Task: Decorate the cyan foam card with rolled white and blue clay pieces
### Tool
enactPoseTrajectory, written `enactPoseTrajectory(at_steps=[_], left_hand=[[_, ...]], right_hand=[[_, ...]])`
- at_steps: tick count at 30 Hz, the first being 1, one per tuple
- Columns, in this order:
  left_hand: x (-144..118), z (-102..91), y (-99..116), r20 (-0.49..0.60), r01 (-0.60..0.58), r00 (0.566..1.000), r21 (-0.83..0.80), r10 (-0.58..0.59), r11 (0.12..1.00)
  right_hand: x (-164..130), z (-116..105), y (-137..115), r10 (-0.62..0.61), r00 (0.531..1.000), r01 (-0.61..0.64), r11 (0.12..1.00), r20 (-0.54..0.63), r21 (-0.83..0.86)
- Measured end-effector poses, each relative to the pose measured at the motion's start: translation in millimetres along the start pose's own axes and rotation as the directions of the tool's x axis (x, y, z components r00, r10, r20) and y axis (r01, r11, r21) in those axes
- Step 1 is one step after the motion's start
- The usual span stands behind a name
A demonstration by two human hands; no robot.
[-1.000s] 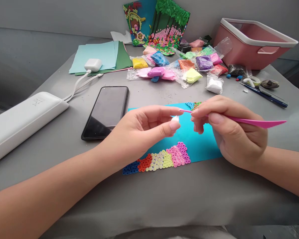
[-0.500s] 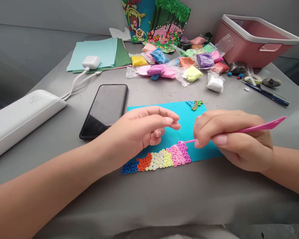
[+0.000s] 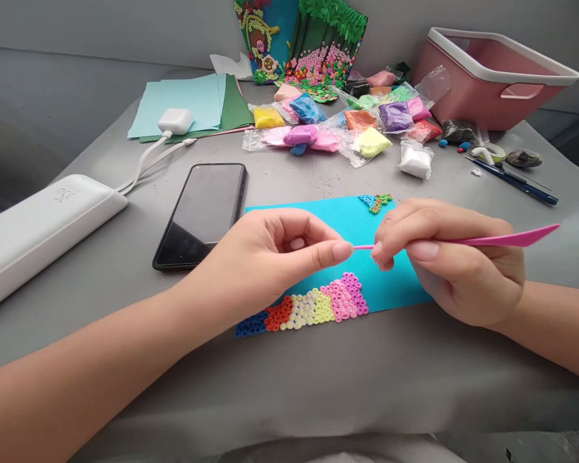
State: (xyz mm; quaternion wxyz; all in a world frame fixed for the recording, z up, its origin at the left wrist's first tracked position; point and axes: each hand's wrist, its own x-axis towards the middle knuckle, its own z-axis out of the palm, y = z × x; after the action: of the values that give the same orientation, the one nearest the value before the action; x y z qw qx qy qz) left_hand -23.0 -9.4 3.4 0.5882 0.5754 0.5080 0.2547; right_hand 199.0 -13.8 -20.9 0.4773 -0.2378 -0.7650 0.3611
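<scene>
Both forearms enter from the bottom corners and converge at frame centre. Left hand sits centre-left, palm turned inward, thumb and index pinched together with tips pointing right, other fingers curled under. Right hand sits centre-right, knuckles up, thumb and fingers clamped in a pen-like grip, fingertips facing left, almost meeting the left fingertips. Both wrists are raised and bare.
</scene>
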Motion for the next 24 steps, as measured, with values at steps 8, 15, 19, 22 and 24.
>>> enactPoseTrajectory(at_steps=[8, 15, 19, 22, 24], left_hand=[[1.9, -1.9, -4.4, -0.020, -0.028, 0.999, -0.060, 0.027, 0.998], [0.4, 0.3, -0.7, -0.029, 0.025, 0.999, -0.034, -0.026, 0.999], [1.6, 0.2, -3.6, -0.001, 0.003, 1.000, -0.086, -0.004, 0.996], [2.5, -0.6, -7.8, 0.051, 0.011, 0.999, -0.144, -0.004, 0.990], [2.8, -1.0, -10.0, 0.081, 0.016, 0.997, -0.170, -0.002, 0.985]], right_hand=[[-1.9, 3.3, 0.7, 0.029, 0.998, -0.027, 0.999, -0.061, 0.042], [-1.8, 3.8, 1.0, 0.029, 0.996, -0.028, 0.999, -0.081, 0.019], [-1.5, 3.9, 1.6, 0.011, 0.997, -0.010, 1.000, -0.075, 0.013], [-0.7, 3.6, 2.3, -0.016, 0.999, 0.016, 1.000, -0.052, 0.009], [0.0, 3.5, 2.7, -0.023, 0.999, 0.023, 1.000, -0.043, 0.007]])
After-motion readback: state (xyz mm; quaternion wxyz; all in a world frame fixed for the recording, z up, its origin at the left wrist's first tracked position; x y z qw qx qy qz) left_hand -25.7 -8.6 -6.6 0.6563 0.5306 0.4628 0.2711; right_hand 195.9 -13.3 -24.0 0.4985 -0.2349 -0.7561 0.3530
